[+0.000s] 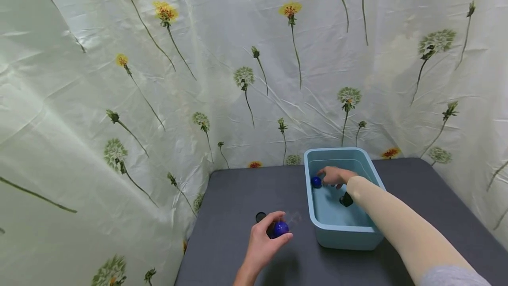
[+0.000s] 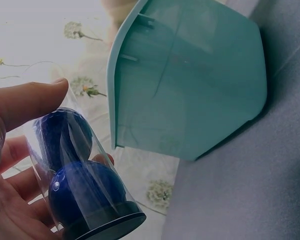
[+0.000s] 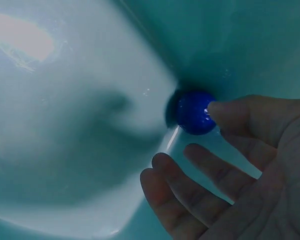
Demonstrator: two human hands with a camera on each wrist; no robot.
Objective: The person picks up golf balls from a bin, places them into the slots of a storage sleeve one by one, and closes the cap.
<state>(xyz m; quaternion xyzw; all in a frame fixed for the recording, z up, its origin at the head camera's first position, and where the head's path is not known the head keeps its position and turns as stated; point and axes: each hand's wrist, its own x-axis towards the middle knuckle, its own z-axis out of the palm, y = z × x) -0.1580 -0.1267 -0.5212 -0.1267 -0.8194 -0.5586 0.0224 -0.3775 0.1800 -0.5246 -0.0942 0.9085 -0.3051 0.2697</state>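
Note:
My left hand (image 1: 263, 239) holds a clear tube with a black base (image 2: 112, 227) above the dark table, in front of the blue bin (image 1: 345, 227). Two rounded blue shapes show through its wall: a glossy blue ball (image 2: 85, 192) by the base and another blue shape (image 2: 62, 132) over it. Inside the bin, my right hand (image 1: 337, 175) reaches toward a second blue ball (image 1: 316, 182) in the left corner. Its thumb tip overlaps this ball in the right wrist view, while the other fingers spread loosely below.
A small black object (image 1: 346, 199) lies on the bin floor under my right forearm. Behind my left hand, a round black piece (image 1: 260, 216) rests on the dark grey table (image 1: 238, 193). A pale curtain (image 1: 222, 100) with dandelion prints hangs behind and to the left.

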